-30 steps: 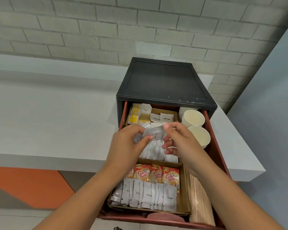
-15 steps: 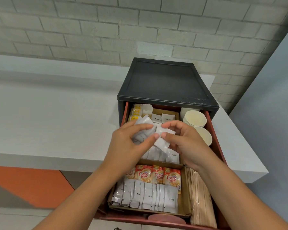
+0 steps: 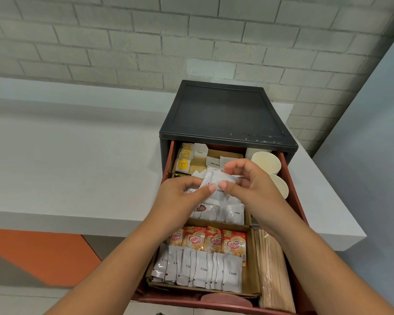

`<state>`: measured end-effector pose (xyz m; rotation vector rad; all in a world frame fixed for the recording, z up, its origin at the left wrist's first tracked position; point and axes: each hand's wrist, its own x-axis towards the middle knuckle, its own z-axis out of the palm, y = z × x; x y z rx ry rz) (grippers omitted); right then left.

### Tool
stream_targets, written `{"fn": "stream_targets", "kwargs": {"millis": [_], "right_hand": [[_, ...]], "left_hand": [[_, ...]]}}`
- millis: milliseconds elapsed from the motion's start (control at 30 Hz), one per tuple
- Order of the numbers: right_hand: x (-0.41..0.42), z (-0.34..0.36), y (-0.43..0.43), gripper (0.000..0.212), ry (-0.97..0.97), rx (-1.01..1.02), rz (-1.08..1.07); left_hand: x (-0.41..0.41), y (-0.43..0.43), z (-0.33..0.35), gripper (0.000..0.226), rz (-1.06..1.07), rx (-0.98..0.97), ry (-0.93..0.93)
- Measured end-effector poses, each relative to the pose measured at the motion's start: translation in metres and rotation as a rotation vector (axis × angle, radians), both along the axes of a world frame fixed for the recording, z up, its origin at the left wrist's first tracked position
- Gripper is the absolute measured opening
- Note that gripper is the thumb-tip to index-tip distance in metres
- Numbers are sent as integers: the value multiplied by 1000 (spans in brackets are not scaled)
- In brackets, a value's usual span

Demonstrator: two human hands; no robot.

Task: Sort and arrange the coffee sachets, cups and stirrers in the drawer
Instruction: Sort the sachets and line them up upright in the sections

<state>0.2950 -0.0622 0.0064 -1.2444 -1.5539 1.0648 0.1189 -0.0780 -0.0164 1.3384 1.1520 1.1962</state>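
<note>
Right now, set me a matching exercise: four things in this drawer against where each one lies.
Things:
1. paper cups
2. wooden stirrers
3. Coffee mate sachets
4. yellow sachets

Places:
A. far left corner
B. far right corner
C. near compartment, behind the white Cream sachets
D. along the right side, near end

Pairs: 1-B, 2-D, 3-C, 4-A
</note>
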Motion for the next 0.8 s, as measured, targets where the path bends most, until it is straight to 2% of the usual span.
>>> {"fn": "stream_targets", "kwargs": {"millis": [167,367,567,633,800], "right_hand": [[0,1,2,26,63,12,26],[-4,6,2,22,6,69,108],[-8,5,-1,31,44,151,31],[-12,4,-2,33,56,175,-2],[-14,2,-4,31,156,103,-5]], "left_hand": [[1,1,-3,3,31,15,36],[4,-2,-1,33,-50,6,-2],[5,-1,0,29,-12,47,12],[4,-1,1,22,-1,60,13],[3,-1,0,26,7,66,58]]}}
